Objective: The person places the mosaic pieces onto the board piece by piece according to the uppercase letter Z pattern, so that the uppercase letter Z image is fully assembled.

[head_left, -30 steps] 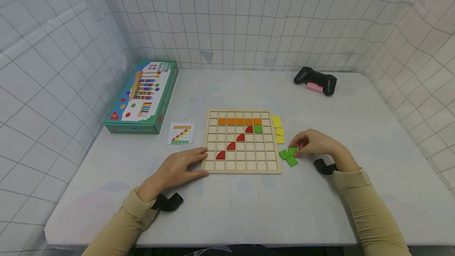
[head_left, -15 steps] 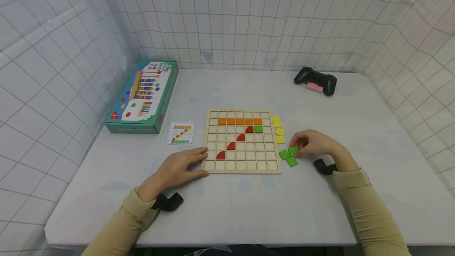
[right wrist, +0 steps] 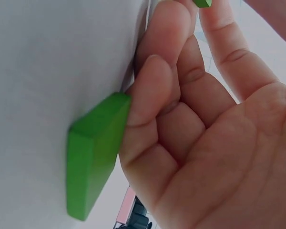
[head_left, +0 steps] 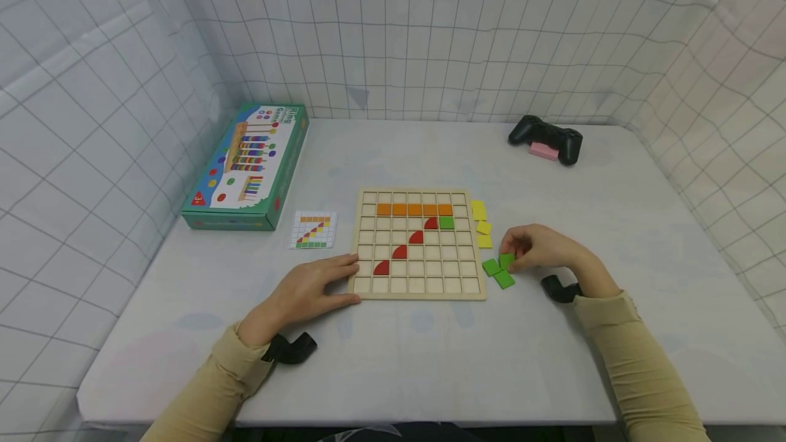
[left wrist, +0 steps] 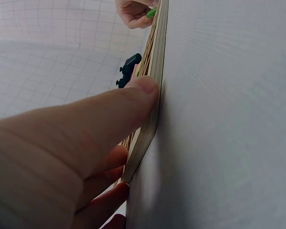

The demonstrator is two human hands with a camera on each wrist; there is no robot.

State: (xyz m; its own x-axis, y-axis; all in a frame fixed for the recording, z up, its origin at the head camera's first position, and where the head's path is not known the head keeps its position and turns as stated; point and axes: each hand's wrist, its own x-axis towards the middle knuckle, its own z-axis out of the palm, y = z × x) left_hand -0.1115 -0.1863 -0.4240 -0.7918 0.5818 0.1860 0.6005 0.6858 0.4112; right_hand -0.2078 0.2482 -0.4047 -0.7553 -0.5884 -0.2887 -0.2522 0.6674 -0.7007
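Note:
A square wooden grid board (head_left: 417,297) lies on the table. It bears a row of orange squares (head_left: 399,210), a diagonal of red quarter-circle tiles (head_left: 400,252) and one green square (head_left: 446,223). My left hand (head_left: 307,288) rests at the board's left edge, thumb at the near corner and fingers extended. Right of the board, my right hand (head_left: 546,249) pinches a tilted green tile (head_left: 506,260) between thumb and fingertip. Two more green tiles (head_left: 504,279) lie beside it. The right wrist view shows another green tile (right wrist: 93,152) by the curled fingers, hidden from the head view.
Several yellow tiles (head_left: 478,210) lie along the board's right edge. A printed pattern card (head_left: 313,230) is at its left, before a green game box (head_left: 245,169). At the back right, a black game controller (head_left: 545,138) sits over a pink block (head_left: 543,151).
The green tile at the right fingertips has turned very slightly. Both hands otherwise stay where they were.

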